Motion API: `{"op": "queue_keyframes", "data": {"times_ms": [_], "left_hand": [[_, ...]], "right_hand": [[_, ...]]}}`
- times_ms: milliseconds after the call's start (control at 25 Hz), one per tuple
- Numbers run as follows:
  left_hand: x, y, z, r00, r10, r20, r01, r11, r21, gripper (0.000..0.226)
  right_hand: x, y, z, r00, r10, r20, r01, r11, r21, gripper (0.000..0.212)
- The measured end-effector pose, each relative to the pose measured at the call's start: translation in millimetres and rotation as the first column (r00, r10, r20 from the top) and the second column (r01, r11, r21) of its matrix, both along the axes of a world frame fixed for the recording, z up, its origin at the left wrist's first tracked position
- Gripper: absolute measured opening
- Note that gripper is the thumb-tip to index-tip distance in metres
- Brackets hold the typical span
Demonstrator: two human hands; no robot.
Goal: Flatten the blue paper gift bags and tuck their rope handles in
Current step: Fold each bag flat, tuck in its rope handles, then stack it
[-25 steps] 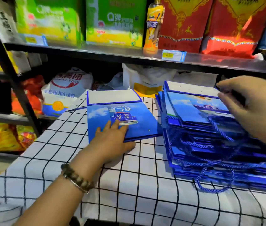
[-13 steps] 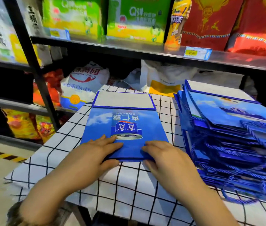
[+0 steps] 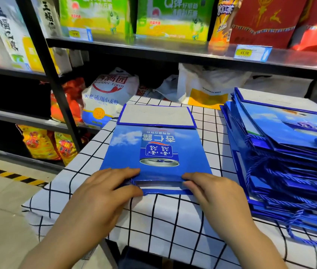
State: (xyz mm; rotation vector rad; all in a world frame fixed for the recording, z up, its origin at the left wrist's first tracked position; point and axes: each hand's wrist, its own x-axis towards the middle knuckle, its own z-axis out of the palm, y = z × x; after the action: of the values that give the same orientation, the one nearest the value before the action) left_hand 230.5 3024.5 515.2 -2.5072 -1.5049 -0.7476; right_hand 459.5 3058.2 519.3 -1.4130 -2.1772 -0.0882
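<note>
Both hands have now closed in on the near, open edge of the flat blue gift bag [image 3: 155, 150] on the checkered tabletop [image 3: 165, 220]. The left hand [image 3: 103, 193] and right hand [image 3: 212, 191] each pinch the mouth, likely tucking handles in. The unsorted stack [image 3: 289, 162] waits at right.

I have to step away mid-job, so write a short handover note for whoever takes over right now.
Left hand: pinching the near left corner of the flat bag, at its open mouth.
Right hand: gripping the near right corner of the same mouth.
Bag lies flat on the checked tablecloth, base flap folded away from you; no rope handles showing on it.
Stack on the right has loose rope handles hanging out.
Left: finish this bag, then work through the stack.
</note>
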Motion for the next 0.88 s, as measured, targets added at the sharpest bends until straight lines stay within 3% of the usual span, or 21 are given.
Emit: {"op": "queue_keyframes", "data": {"times_ms": [160,280,320,400,480,520,560,640,760,880], "left_hand": [[17,4,-2,0.999,0.003,-0.038,0.0,0.996,0.094,0.052],[16,10,-3,1.0,-0.011,-0.008,0.011,0.999,0.036,0.023],[16,10,-2,0.997,-0.025,0.076,0.025,1.0,0.009,0.015],[19,11,6,0.915,-0.01,0.404,0.043,0.996,-0.073,0.01],[23,9,12,0.678,0.07,0.732,0.115,0.973,-0.199,0.012],[24,8,14,0.578,0.114,0.808,0.145,0.96,-0.239,0.015],[25,8,13,0.546,0.125,0.828,0.151,0.958,-0.244,0.015],[26,6,12,0.568,0.115,0.815,0.164,0.955,-0.248,0.016],[31,2,10,0.553,0.115,0.825,0.189,0.947,-0.258,0.021],[33,0,11,0.503,0.129,0.854,0.187,0.949,-0.254,0.015]], "right_hand": [[-1,0,-3,1.0,-0.019,-0.024,0.02,0.999,0.038,0.013],[-1,-1,-3,0.998,-0.02,-0.059,0.021,1.0,0.019,0.016],[-2,-1,-2,0.997,-0.022,-0.071,0.022,1.0,0.004,0.017],[-5,-1,0,0.995,-0.04,-0.089,0.039,0.999,-0.018,0.016],[-9,-4,0,0.991,-0.016,-0.131,0.015,1.0,-0.008,0.016],[-11,-6,-1,0.983,0.034,-0.179,-0.039,0.999,-0.025,0.021],[-14,-8,-3,0.968,0.098,-0.232,-0.111,0.993,-0.043,0.027],[-27,-14,-6,0.95,0.176,-0.26,-0.194,0.98,-0.046,0.034],[-48,-14,-9,0.941,0.215,-0.262,-0.229,0.973,-0.022,0.025],[-56,-10,-5,0.879,0.202,-0.431,-0.276,0.954,-0.115,0.019]]}}
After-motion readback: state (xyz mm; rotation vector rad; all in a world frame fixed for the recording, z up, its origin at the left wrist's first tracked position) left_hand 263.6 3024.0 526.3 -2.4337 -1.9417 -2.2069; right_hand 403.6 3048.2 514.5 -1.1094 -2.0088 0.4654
